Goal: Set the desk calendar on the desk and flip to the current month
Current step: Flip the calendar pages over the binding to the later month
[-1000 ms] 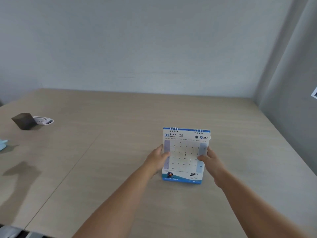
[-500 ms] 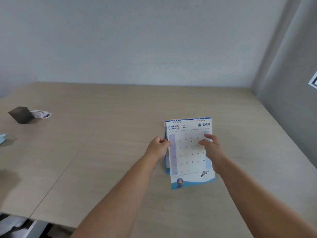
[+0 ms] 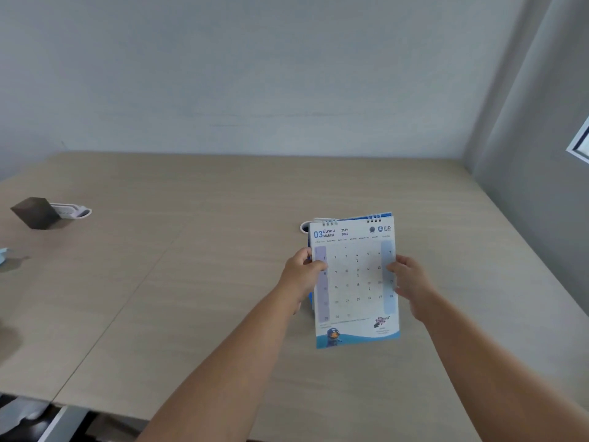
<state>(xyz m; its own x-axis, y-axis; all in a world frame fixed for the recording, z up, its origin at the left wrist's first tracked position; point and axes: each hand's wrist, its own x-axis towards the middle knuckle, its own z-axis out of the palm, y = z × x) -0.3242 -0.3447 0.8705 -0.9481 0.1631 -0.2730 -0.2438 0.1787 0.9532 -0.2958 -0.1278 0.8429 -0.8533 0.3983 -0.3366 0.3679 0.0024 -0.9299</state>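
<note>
I have the desk calendar between both hands, over the right half of the counter and well clear of the wall. My left hand is closed on its left edge, thumb across the shaded column of dates; my right hand sits at the right edge with its fingers against the front sheet, though whether they pinch the sheet or only press on it I cannot tell. The front page hangs loose in front of the blue card stand behind it, so the stand's foot is hidden and I cannot say whether it touches the counter.

It should handle as a light thing: thin pages that bend and could tear at the wire loops along the top, with a stiffer card base behind. I judge the best hold for flipping is low on a single sheet, near a bottom corner, while the other hand steadies the stand (a grip on the stack would lift several months at once).

The writing reads "03" and "MARCH", with Thai script above it, "2569" over "2026", and a logo marked "RID" at top right. Date numbers run down the grid; the small print at the bottom is too fine to read.
</note>
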